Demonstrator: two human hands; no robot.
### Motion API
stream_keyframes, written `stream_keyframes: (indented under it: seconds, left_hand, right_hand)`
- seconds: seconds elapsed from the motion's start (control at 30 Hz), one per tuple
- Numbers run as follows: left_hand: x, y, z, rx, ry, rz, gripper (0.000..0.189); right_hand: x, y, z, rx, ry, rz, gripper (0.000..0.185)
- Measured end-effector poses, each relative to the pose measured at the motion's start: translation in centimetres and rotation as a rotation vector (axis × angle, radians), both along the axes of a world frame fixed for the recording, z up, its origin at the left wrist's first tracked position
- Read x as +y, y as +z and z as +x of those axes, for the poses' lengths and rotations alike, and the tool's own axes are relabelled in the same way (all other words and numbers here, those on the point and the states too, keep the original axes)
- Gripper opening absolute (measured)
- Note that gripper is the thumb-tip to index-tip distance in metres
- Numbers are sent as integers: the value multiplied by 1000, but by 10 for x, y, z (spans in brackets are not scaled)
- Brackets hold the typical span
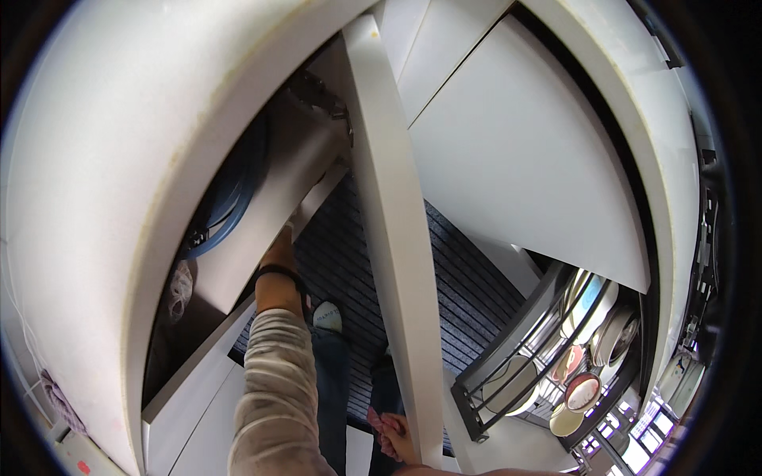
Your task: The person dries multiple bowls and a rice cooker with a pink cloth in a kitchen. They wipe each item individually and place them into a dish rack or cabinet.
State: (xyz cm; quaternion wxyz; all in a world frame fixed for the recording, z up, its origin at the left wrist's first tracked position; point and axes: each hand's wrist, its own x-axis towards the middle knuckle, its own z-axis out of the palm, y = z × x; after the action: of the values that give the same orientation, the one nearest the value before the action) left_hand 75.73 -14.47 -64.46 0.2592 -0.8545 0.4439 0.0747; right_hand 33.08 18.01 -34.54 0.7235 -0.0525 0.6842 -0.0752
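My left hand (284, 241) reaches down along the edge of an open under-counter cabinet. Its fingers are mostly hidden at the cabinet's bottom panel (262, 232), so I cannot tell whether they grip anything. A black band (280, 272) circles that wrist, below a rumpled light sleeve (274, 381). At the bottom of the view, my right hand (400, 433) holds a bunched pinkish cloth (388, 443), close to the edge of the open white cabinet door (393, 238). Inside the cabinet sits a blue basin (232, 220), and a clear plastic bag (180, 288) lies near it.
A pulled-out wire dish drawer (470, 410) holds several bowls and plates at right. White countertops (89, 178) curve around both sides. Underfoot lies a dark striped mat (351, 262), with a slippered foot (327, 316) on it. A metal hinge (321, 98) joins the door.
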Motion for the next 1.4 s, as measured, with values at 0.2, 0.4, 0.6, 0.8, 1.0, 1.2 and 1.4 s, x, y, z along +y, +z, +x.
stream_keyframes:
  seconds: [0.2,0.4,0.6,0.8,1.0,1.2,1.4]
  left_hand:
    - [6,-13,5,-11,58,-64,44]
    - [9,-24,7,-8,105,-111,40]
    - [15,-23,9,23,137,-140,37]
    - [13,-21,7,71,167,-191,34]
    - [14,-10,3,122,228,-297,32]
    - [-2,50,-19,455,487,-491,29]
    - [-8,17,-9,103,38,-325,31]
  right_hand:
    - [35,-30,-37,44,200,-5,32]
    - [32,-28,-51,97,360,-76,35]
    - [23,-24,-51,85,393,-57,35]
    - [22,-23,-53,56,309,-23,30]
    - [23,-22,-41,53,335,-218,16]
    - [18,-10,-33,70,276,-216,25]
    - [6,-3,-28,75,263,-199,25]
